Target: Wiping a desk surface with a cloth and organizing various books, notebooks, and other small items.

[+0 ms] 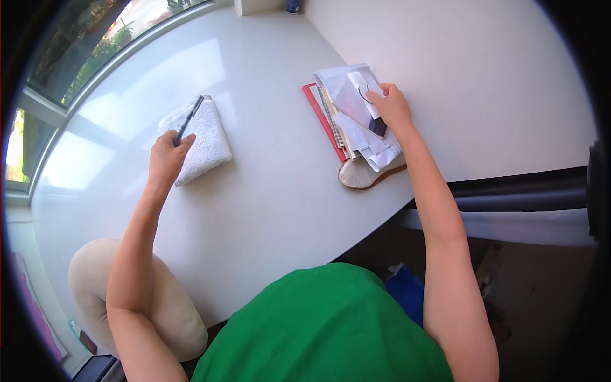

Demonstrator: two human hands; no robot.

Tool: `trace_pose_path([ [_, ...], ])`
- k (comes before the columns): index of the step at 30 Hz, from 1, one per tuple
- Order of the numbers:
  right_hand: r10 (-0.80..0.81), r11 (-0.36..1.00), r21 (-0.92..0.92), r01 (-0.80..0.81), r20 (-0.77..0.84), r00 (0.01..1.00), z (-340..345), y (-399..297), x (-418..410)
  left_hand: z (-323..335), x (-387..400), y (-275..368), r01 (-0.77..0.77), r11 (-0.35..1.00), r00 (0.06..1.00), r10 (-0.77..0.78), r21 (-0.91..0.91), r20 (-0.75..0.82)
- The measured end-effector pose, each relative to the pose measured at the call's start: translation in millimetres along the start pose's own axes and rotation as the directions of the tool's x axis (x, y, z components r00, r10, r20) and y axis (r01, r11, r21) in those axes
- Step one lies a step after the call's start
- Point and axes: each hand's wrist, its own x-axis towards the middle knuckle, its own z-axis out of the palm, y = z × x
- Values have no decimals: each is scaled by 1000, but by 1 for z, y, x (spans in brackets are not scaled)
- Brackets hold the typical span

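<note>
My left hand [167,157] holds a dark pen [190,119], slanted up and away over a folded white towel [207,143] on the white table. At the right, my right hand [392,107] is at the edge of a stack of loose papers [346,76]. Its thumb overlaps a thin dark loop [360,90] on top of the stack; whether the fingers grip it is unclear. Beneath the papers are a spiral-bound notebook [329,114] and a red-edged book or folder [324,122]. A rounded pale object with a brown rim [358,174] sticks out below the stack.
The white table [267,191] meets a wall [468,86] on the right and windows [95,71] at the left. A beige cushion [176,315] lies under my left forearm. A blue can or bottle [293,5] stands at the far corner. Something blue [405,291] shows below the table edge.
</note>
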Motion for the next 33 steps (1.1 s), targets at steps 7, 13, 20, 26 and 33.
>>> trace_pose_path([
  [7, -6, 992, -128, 18, 96, 995, 8, 3, 3, -7, 6, -6, 84, 982, 996, -88, -170, -12],
  [13, -54, 998, -13, 56, 133, 990, 2, 0, 4, -8, 9, -2, 147, 949, 989, -143, -279, 34],
  [20, -226, 891, 454, -29, 498, 837, 4, -94, -93, -7, 12, -11, 171, 903, 985, -168, -393, 42],
  [26, -313, 928, 371, 41, 714, 626, 59, -117, -186, -8, 13, -3, 219, 883, 975, -213, -415, 62],
  [33, -576, 807, 160, 569, 427, 697, 59, -139, -183, -7, 19, -26, 233, 940, 971, -240, -249, 5],
])
